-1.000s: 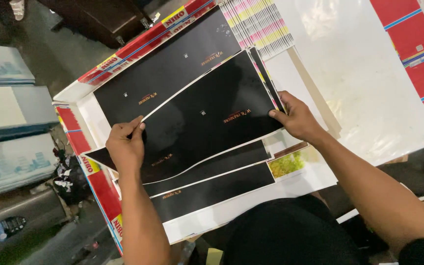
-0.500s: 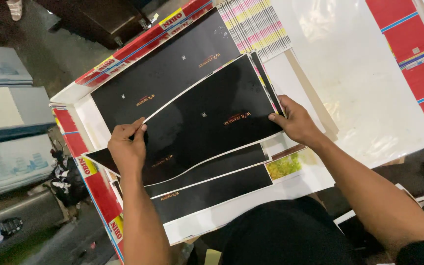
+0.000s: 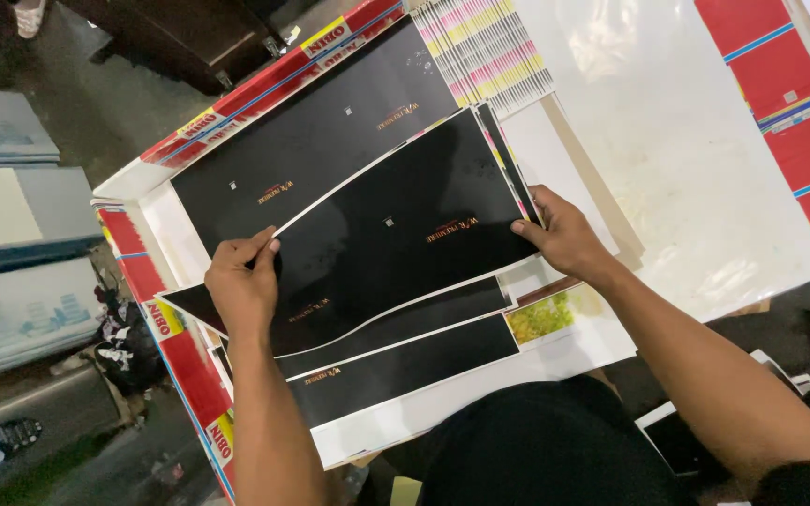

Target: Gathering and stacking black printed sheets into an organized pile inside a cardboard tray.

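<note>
Black sheet (image 3: 396, 244) unmoved between hands.

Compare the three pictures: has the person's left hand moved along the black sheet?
No. The left hand keeps pinching the top black sheet at the same spot, level with the red-edged stack.

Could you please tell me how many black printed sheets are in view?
4: the held sheet between left hand and right hand, one behind, two strips below. More may be hidden underneath.
</note>
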